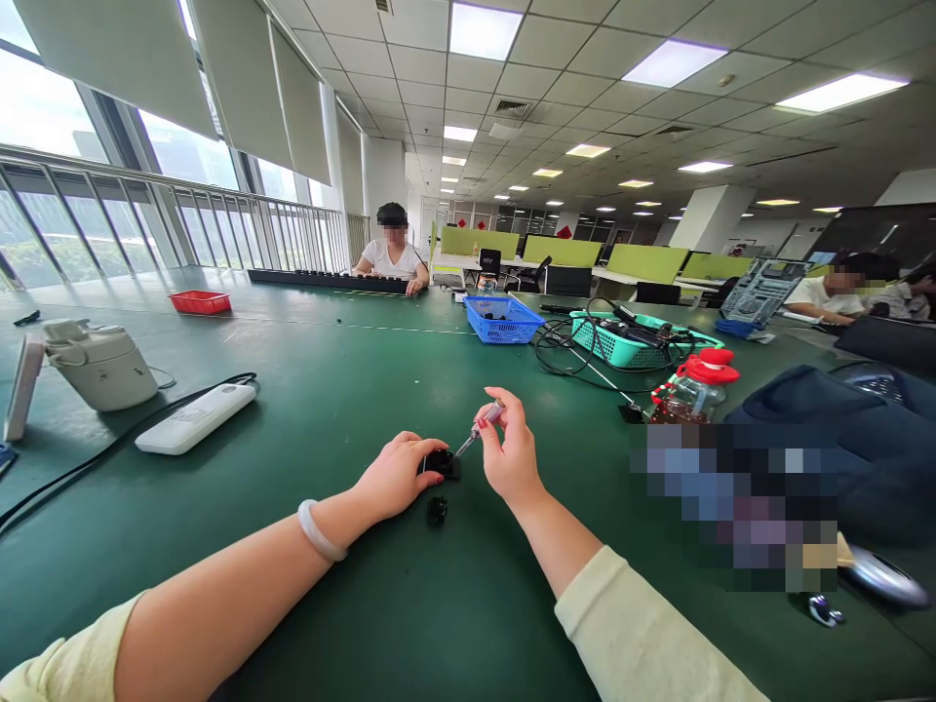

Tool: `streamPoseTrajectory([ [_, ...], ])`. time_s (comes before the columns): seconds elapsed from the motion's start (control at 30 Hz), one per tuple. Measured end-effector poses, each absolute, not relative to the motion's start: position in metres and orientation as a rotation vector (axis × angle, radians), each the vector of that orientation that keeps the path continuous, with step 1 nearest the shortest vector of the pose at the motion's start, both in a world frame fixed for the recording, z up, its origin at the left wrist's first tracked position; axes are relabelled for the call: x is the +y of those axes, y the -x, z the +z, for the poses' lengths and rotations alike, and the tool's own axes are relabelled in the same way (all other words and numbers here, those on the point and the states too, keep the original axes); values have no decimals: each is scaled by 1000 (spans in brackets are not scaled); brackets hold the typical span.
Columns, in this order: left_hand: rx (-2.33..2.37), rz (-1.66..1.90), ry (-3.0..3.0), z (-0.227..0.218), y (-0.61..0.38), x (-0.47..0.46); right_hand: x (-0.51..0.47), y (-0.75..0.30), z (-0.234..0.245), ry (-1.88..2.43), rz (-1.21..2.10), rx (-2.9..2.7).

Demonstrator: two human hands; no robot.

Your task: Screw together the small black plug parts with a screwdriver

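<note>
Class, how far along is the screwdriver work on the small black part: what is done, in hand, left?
Done, seemingly: a small black piece lies apart on the green table, just below the hands. In hand: the left hand steadies the black part while the right hand sets the screwdriver tip on it. Left: likely more; screws are too small to see.

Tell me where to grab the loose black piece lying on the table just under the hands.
Probably pinch the loose black piece across its left and right edges, from above on the near side: it lies low on the table, and the left hand holding a black part, the right hand and screwdriver crowd its far side.
</note>
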State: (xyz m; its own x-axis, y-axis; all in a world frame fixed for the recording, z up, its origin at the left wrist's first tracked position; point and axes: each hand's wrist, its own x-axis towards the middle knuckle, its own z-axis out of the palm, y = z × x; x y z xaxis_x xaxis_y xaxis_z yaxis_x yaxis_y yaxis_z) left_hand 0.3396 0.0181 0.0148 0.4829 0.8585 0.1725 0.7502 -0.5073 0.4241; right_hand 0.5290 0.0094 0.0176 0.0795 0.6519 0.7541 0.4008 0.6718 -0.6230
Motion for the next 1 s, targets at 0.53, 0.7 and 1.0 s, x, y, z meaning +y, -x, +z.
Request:
streamPoseTrajectory([
  [0.53,1356,530,-2455,15,-340,18,11,-526,16,1000,263,-1651],
  [0.7,1356,551,-2457,14,-339,19,13,-528,15,1006,259,-1606],
  [1.0,1358,563,-2426,14,-339,20,17,-531,11,947,328,-1553],
])
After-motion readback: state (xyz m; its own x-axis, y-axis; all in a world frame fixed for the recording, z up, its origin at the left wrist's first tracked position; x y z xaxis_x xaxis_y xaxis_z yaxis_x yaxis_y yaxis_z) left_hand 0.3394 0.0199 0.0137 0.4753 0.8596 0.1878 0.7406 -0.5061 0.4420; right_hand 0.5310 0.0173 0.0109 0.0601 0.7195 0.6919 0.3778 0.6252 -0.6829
